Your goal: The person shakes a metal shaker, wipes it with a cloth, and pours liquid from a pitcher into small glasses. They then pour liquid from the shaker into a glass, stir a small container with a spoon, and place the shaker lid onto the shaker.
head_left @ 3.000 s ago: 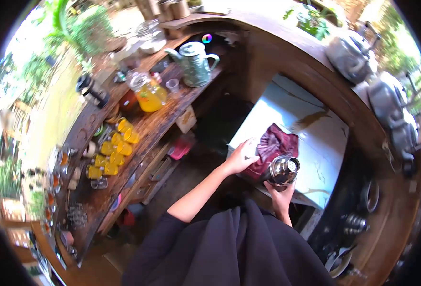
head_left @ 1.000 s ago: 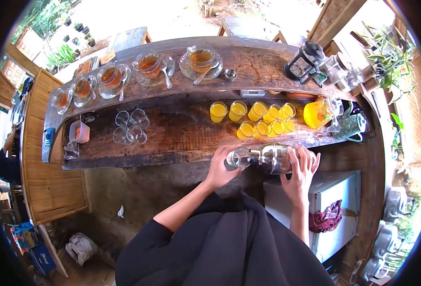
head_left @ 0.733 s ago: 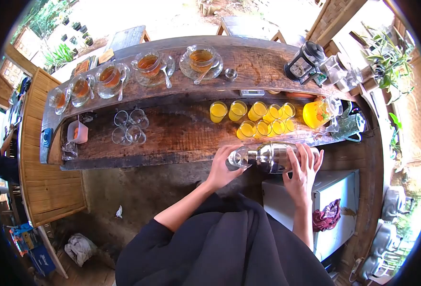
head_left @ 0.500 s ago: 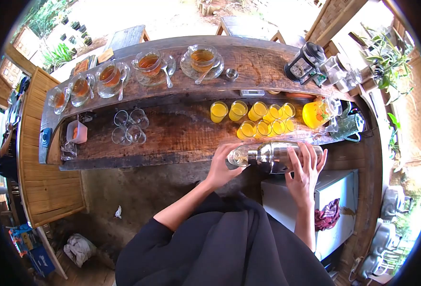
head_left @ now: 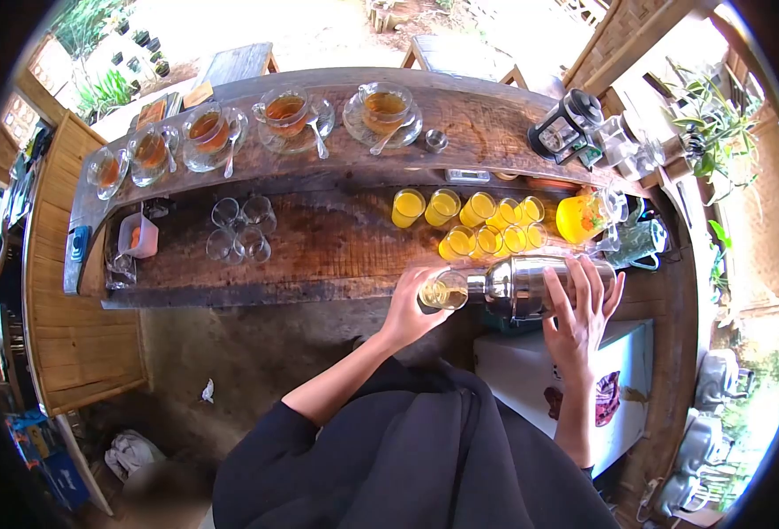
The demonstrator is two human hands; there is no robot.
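My left hand [head_left: 407, 310] is wrapped round a clear drinking glass [head_left: 443, 291], which has some pale yellowish liquid in it. A silver cocktail shaker [head_left: 524, 286] lies tipped on its side in the air, its narrow end at the glass's rim. Spread along the shaker's wide end are the fingers of my right hand [head_left: 581, 317], supporting it. Whether liquid is running out cannot be made out. Just beyond, on the lower wooden shelf, stand several glasses of yellow drink [head_left: 442, 208] and a jug of yellow drink [head_left: 578, 218] with garnish.
Several upturned or bare glasses [head_left: 222, 244] are grouped on the lower shelf [head_left: 328, 238], with a plastic container [head_left: 139, 236] at its left. Cups of tea [head_left: 285, 109] on saucers line the upper counter; a French press [head_left: 567, 126] is at right. A white box [head_left: 548, 361] stands below.
The shaker has shifted right and lies nearly level, with my right hand moving along with it. The glass in my left hand shows more of its opening and the liquid inside. The view has shifted slightly.
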